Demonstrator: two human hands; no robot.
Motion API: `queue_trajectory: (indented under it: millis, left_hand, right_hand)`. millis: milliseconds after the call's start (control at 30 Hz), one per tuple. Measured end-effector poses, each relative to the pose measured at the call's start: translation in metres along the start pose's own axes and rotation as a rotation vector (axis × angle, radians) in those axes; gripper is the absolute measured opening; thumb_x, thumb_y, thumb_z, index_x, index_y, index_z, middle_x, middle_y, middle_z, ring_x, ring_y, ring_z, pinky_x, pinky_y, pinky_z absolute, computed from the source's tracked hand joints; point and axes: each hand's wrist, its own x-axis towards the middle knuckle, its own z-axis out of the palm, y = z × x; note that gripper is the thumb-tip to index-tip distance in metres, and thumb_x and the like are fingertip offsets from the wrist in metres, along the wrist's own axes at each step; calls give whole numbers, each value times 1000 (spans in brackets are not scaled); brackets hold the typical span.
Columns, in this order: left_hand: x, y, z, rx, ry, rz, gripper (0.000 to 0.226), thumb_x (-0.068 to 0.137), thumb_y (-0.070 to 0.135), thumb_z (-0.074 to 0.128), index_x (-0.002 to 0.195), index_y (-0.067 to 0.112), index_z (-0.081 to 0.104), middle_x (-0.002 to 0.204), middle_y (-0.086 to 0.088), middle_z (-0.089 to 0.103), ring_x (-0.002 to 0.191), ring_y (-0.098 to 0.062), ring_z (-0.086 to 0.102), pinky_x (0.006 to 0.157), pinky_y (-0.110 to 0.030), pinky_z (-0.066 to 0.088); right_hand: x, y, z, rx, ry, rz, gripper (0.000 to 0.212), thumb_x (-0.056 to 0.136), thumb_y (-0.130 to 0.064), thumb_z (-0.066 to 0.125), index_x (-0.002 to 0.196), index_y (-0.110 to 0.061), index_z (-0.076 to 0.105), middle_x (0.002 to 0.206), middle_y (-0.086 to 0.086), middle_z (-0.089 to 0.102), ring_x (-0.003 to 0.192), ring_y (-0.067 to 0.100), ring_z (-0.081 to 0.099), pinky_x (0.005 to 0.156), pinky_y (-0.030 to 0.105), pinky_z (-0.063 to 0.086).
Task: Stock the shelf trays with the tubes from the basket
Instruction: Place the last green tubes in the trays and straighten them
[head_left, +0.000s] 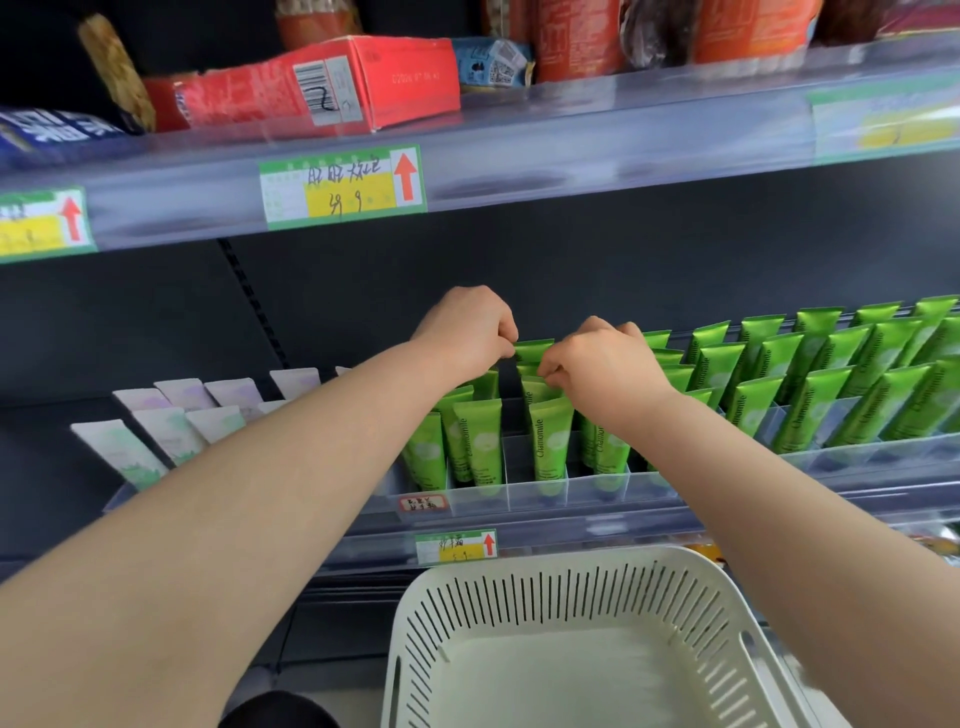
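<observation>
Green "Chamomile" tubes (550, 441) stand upright in a clear divided shelf tray (535, 491) on the middle shelf. Both my hands reach to the back rows of the tray. My left hand (470, 330) pinches the top edge of a green tube (532, 351) at the rear. My right hand (592, 361) pinches the flat top of a neighbouring green tube (535, 387) just in front of it. The white slotted basket (576, 587) sits below the shelf, and no tubes show inside it.
More green tubes (841, 374) fill the tray rows to the right. Pale lilac and white tubes (171, 431) stand in the left tray. The shelf above (519, 150) overhangs with price tags and a red box (322, 83).
</observation>
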Motion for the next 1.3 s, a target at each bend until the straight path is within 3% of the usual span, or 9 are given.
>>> queue_trajectory:
  millis: [400, 600, 800, 933, 1033, 1200, 1300]
  left_hand:
    - [-13, -10, -10, -28, 12, -21, 13, 84, 18, 72, 97, 21, 75, 94, 7, 67, 93, -18, 63, 85, -37, 53]
    - [-26, -23, -17, -36, 7, -29, 13, 84, 21, 72, 97, 24, 75, 89, 10, 65, 90, -15, 63, 84, -37, 54]
    - [-43, -34, -17, 23, -37, -44, 13, 85, 19, 71, 97, 24, 76, 97, 5, 70, 91, -17, 63, 84, -37, 54]
    - [-49, -38, -19, 4, -11, -60, 16, 87, 19, 69, 101, 23, 75, 101, 4, 70, 95, -16, 63, 86, -37, 53]
    - [-49, -40, -21, -1, 2, -61, 16, 87, 18, 68, 101, 22, 75, 100, 4, 70, 95, -16, 63, 86, -37, 53]
    - [-48, -38, -20, 6, -31, -43, 16, 86, 18, 70, 101, 20, 75, 101, 3, 70, 96, -16, 63, 87, -37, 53]
    - [-47, -36, -18, 56, -93, -45, 16, 85, 21, 71, 100, 22, 75, 100, 6, 70, 94, -16, 63, 85, -35, 53]
  right_hand:
    - [0, -4, 2, -51, 1, 15, 27, 89, -10, 56, 100, -32, 64, 101, -11, 66, 106, 18, 45, 73, 33, 26]
    - [-4, -24, -5, 66, 113, -68, 19, 94, -24, 54, 108, -30, 65, 104, -8, 65, 108, 20, 47, 79, 36, 34]
    - [-2, -59, 3, 38, -56, -166, 19, 94, -32, 52, 107, -29, 65, 102, -5, 65, 107, 21, 49, 80, 36, 29]
    - [-2, -64, 10, -5, -99, -135, 15, 97, -26, 46, 96, -26, 62, 85, -4, 61, 103, 21, 45, 76, 36, 22]
    - [-2, -64, 10, -38, -96, -120, 15, 95, -21, 49, 98, -27, 62, 78, -5, 51, 105, 21, 43, 79, 38, 24]
    - [-3, -64, 7, -57, -138, -134, 18, 97, -26, 45, 99, -26, 63, 80, -6, 56, 107, 21, 43, 82, 39, 28]
    - [-6, -60, 2, 0, -137, -129, 26, 100, -32, 37, 102, -26, 63, 94, -4, 65, 105, 21, 46, 85, 39, 34]
